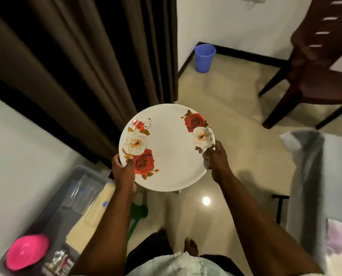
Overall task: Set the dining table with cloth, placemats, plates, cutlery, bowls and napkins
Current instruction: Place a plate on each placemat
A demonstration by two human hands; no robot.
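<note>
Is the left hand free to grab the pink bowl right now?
Probably not yet: the left hand grips the plate rim, as does the right hand. The pink bowl sits unobstructed, low on that side.

I stand on a glossy tiled floor (235, 120); brown curtains (76, 56) hang left, a dark wooden chair (315, 76) near the white wall (235, 22).

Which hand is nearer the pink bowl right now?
Left. The left hand grips the plate at its near-left rim, above the tray side where the pink bowl sits. The right hand grips the opposite rim, farther from the bowl.
</note>
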